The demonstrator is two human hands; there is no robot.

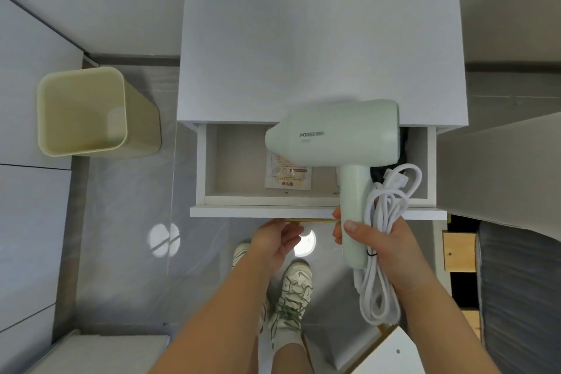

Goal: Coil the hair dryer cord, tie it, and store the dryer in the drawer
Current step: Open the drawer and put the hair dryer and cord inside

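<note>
Looking straight down at a white cabinet (303,39) with its drawer (200,167) pulled open. The hair dryer (331,133), pale green, isn't in there yet. It's held in the air over the right half of the drawer, nozzle pointing left, with its handle crossing the drawer's front edge toward the person.

The right hand (391,249) has the grip on the lower part of that handle, thumb laid across the front and fingers wrapped round the back. The same grip pins the white cord (383,206) against the handle. The cord is bundled into long loops: the top ones with the plug stick up over the drawer's front right corner, the rest hang below the hand. There's a thin black bit on the cord right by the handle's bottom end, too small to say what it is.

The left hand (274,241) is at the left end of the gold pull bar (315,220) on the drawer front, fingers curled. I honestly can't tell if that grip actually has the bar or is just next to it.

Inside the drawer, a flat paper packet (287,176) lies near the middle of the front edge, partly under the dryer, and something dark (403,146) sits in the back right corner.

On the floor, a beige bin (82,112) stands left of the cabinet, and the person's sneakers (296,282) are just in front of the drawer.
</note>
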